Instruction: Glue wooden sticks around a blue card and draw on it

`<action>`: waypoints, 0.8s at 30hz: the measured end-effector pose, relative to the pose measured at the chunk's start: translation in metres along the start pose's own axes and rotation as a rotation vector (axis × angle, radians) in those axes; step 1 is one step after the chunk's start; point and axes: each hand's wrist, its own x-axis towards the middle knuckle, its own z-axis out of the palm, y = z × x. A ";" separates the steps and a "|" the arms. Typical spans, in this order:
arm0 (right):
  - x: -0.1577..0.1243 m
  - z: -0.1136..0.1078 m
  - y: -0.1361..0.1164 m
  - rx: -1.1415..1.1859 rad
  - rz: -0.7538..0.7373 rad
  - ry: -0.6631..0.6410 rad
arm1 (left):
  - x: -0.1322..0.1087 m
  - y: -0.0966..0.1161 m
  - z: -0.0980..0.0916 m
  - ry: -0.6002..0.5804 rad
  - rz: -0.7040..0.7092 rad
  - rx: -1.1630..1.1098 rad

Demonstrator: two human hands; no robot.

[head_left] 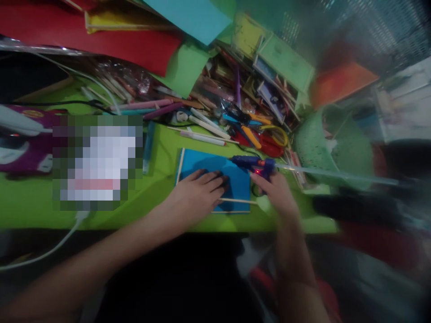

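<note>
A blue square card (pixel 237 181) lies on the green tabletop, with thin wooden sticks along its left and lower edges. My left hand (pixel 198 190) rests flat on the card, its fingers stretched out toward the right. From beside that hand a loose wooden stick (pixel 239 201) runs to the right, past the card's edge; whether the hand touches it I cannot tell. My right hand (pixel 278 190) is wrapped round a dark blue glue gun (pixel 247 161) with a small red light. Its nozzle points left over the card's upper part, and a long clear glue stick (pixel 336 174) projects from its back.
Behind the card lie pliers (pixel 240 117), yellow-handled scissors (pixel 276 134), pens and wooden sticks. A green basket (pixel 353 148) stands at the right. A blurred-out device (pixel 101 161) with a white cable (pixel 63 242) lies at the left. Red paper (pixel 134 49) and light blue paper (pixel 195 18) lie at the back.
</note>
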 end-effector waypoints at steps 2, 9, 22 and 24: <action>0.000 0.001 0.000 -0.001 -0.003 -0.003 | 0.000 0.000 -0.001 -0.001 -0.005 -0.010; -0.001 0.003 -0.001 0.000 -0.003 -0.007 | -0.001 0.001 0.000 0.007 -0.006 -0.017; -0.004 0.000 0.000 0.017 0.005 0.011 | 0.000 -0.001 0.000 0.019 0.014 -0.001; -0.005 -0.001 0.000 0.023 0.004 0.015 | 0.000 -0.001 0.000 0.017 0.011 -0.004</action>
